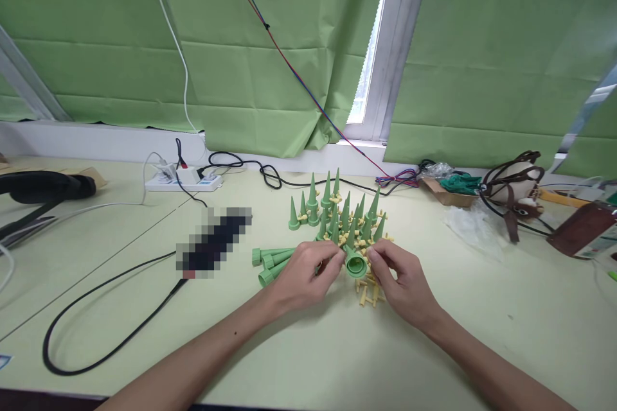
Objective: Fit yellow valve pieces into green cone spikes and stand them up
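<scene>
A green plastic spike (357, 265) is between my two hands, its round hollow end towards me. My left hand (308, 274) is closed in a pinch at the spike's left side. On the other side, the thumb and fingers of my right hand (403, 279) are pinched together close to its rim; what they hold is hidden. Small yellow valve pieces (365, 296) lie loose just below the spike. Behind my hands stand several upright green cones (346, 213), many with yellow pieces fitted. More green spikes (274, 259) lie on their sides by my left hand.
On the left are a blurred dark object (214, 243) with a looping black cable (48, 334) and a white power strip (186, 181). At right stand a cardboard box (436, 194), crumpled clear plastic (475, 226) and a dark red bottle (585, 229). Green curtains hang behind the table.
</scene>
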{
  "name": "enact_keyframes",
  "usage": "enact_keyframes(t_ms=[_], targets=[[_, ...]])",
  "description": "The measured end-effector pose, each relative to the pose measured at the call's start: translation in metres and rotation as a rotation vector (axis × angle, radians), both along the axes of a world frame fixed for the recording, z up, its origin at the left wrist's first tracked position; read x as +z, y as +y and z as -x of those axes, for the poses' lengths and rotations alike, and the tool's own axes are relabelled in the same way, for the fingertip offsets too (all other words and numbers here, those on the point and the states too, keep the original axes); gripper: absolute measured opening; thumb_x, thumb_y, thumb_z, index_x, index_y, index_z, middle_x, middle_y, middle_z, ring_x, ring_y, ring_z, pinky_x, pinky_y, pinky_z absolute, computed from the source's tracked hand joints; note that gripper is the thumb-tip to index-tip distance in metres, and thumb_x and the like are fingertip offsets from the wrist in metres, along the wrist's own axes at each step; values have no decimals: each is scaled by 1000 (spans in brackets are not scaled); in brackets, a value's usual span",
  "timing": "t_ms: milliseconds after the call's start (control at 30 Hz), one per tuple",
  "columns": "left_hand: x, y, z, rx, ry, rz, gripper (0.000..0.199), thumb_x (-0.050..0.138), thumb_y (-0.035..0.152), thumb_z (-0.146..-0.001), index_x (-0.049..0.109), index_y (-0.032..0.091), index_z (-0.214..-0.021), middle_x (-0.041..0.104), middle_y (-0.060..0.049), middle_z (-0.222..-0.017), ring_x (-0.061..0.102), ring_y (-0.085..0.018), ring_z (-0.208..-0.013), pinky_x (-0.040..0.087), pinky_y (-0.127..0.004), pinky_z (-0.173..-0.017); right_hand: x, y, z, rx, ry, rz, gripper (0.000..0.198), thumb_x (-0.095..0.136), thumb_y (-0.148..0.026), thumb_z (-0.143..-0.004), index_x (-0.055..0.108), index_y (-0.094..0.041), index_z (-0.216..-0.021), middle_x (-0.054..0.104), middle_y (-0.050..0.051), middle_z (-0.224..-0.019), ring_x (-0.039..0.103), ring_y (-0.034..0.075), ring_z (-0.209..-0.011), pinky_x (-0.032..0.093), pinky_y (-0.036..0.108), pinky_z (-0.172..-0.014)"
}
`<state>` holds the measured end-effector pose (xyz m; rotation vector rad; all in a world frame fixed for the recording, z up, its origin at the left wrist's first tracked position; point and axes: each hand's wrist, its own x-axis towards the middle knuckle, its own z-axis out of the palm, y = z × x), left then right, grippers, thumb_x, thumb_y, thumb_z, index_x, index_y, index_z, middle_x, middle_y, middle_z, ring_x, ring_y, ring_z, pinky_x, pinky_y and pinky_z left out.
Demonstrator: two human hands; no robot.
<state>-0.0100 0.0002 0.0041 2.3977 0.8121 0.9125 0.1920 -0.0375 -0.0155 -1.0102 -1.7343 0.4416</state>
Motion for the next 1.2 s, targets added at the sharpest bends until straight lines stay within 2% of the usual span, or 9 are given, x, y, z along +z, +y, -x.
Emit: enact_keyframes(t_ms=[100,233,433,733,967,1200], targets=[[-1,2,0,-17,25,41,44,34,35,-103,38,17,-63,34,4,-59,32,-10,-55,24,-27,-56,0,0,0,8,-15,-19,26,45,-26,-102,52,-20,-77,49,-1,-68,42,13,-59,37,26,-56],[-3,3,-1,-66,37,57,46,34,42,-102,31,17,-63,30,4,-58,29,-10,-56,22,-27,-56,-2,1,-1,22,-30,-38,25,45,-24,-101,54,-20,-79,49,-1,-69,43,13,-60,37,26,-57],[-1,2,-2,-53,65,47,46,39,44,-101,31,17,-64,31,4,-59,29,-10,-56,22,-27,-56,-3,2,-1,19,-31,-38,24,45,-23,-101,53,-20,-78,47,-2,-68,42,13,-60,36,26,-56],[1,-1,-1,-8,105,37,40,51,47,-95,44,17,-69,42,4,-63,36,-10,-58,27,-24,-56,-4,2,-1,13,-29,-6,26,45,-26,-102,52,-20,-77,48,-1,-69,42,13,-60,36,26,-57],[1,-2,-1,10,103,-8,30,60,45,-89,56,17,-81,52,2,-72,43,-11,-61,33,-24,-58,-3,2,-2,3,-39,13,28,44,-27,-102,51,-20,-75,46,-2,-67,41,13,-58,35,26,-56],[1,-3,-1,3,108,-58,26,63,42,-87,58,17,-88,55,1,-78,45,-12,-63,36,-25,-59,-3,3,-1,0,-47,29,28,45,-27,-101,49,-20,-74,45,-3,-66,39,12,-58,35,26,-56]])
